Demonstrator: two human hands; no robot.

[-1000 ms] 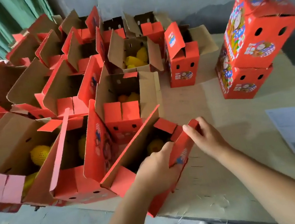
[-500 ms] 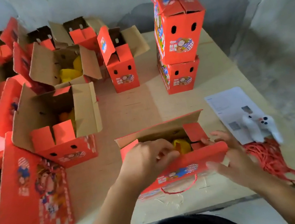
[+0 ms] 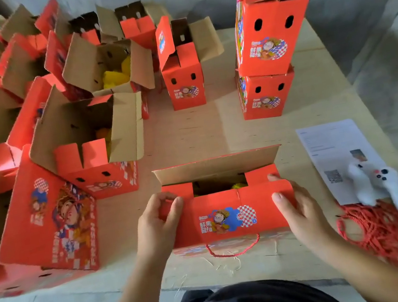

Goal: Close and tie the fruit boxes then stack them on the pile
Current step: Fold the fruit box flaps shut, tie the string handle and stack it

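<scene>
Here, fruit box [image 3: 230, 214] between both hands, left hand [image 3: 157, 228] fingers pinching flap, right hand [image 3: 300, 210] gripping corner.

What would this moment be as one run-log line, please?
phase: closing | box: flaps partly open | left hand: gripping flap | right hand: holding flap

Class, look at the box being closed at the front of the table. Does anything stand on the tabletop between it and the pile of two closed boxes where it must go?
Nothing visible does. Bare table lies between the box, held by the left hand and right hand, and the pile. The sheet of paper lies off to the right.
</scene>
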